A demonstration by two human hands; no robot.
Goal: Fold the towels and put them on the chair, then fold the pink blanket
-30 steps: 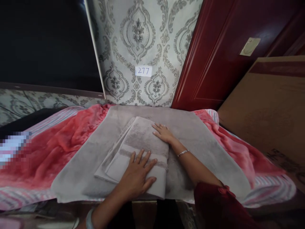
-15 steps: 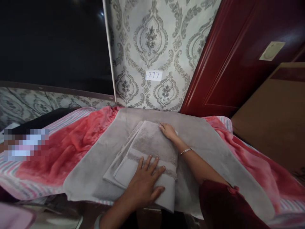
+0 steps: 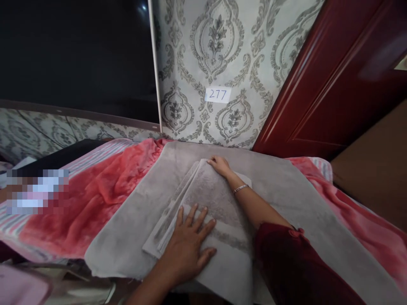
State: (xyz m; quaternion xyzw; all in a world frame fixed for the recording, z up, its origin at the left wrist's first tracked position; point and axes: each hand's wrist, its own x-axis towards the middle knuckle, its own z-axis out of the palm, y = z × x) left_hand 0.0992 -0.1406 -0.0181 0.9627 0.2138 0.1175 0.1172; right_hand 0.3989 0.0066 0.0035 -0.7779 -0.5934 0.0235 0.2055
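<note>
A folded grey towel (image 3: 210, 199) lies on a larger grey towel (image 3: 286, 190) spread flat over a red blanket. My left hand (image 3: 190, 245) rests flat on the near end of the folded towel, fingers spread. My right hand (image 3: 219, 165) reaches to its far edge, fingers lying on the top corner; a thin bracelet (image 3: 241, 188) circles that wrist. My dark red sleeve (image 3: 295, 267) covers the near right part of the towels.
A red blanket (image 3: 95, 195) over striped bedding covers the surface. Patterned wallpaper with a white label reading 277 (image 3: 218, 94) stands behind. A dark panel (image 3: 76, 55) fills the upper left, a dark red door (image 3: 343, 84) the right, brown cardboard (image 3: 375, 165) far right.
My right hand has slid from the middle of the folded towel up to its far edge. My left hand stays pressed on the near end. The view has shifted closer and rightward.
</note>
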